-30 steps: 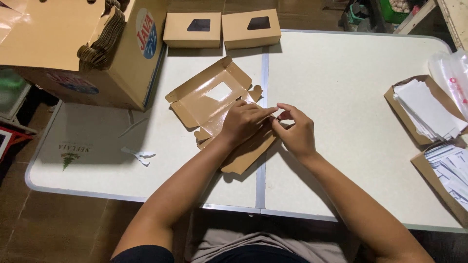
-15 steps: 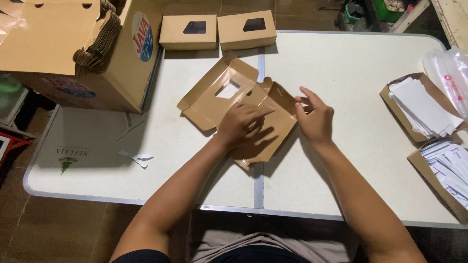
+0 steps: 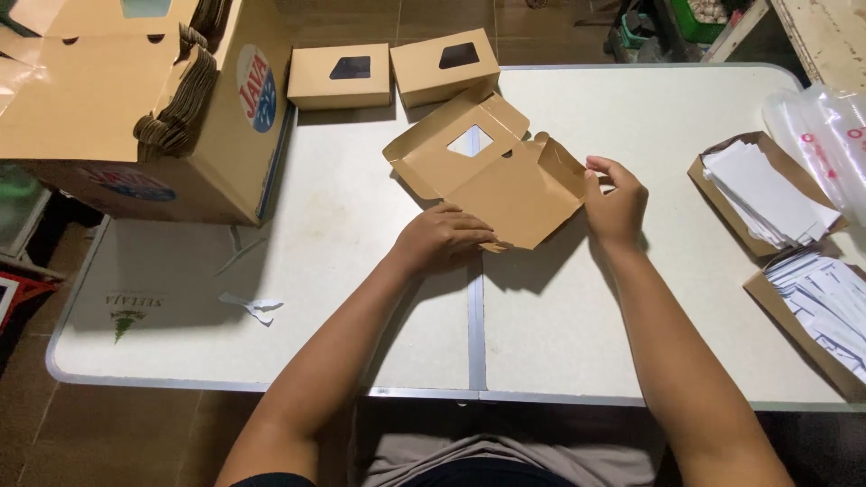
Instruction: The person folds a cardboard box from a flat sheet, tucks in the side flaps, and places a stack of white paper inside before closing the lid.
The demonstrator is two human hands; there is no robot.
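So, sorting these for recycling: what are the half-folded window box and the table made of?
Half-folded window box: thin brown kraft paperboard by the look, matte, with creased flaps and a die-cut window.
Table: its off-white top looks like smooth moulded plastic, scuffed, with a metal-looking centre seam. I can't tell the core.

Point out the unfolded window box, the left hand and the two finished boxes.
unfolded window box [image 3: 505,185], head view, on its brown middle panel
left hand [image 3: 442,236], head view, on its back
finished boxes [image 3: 341,77], head view, on the left one's top
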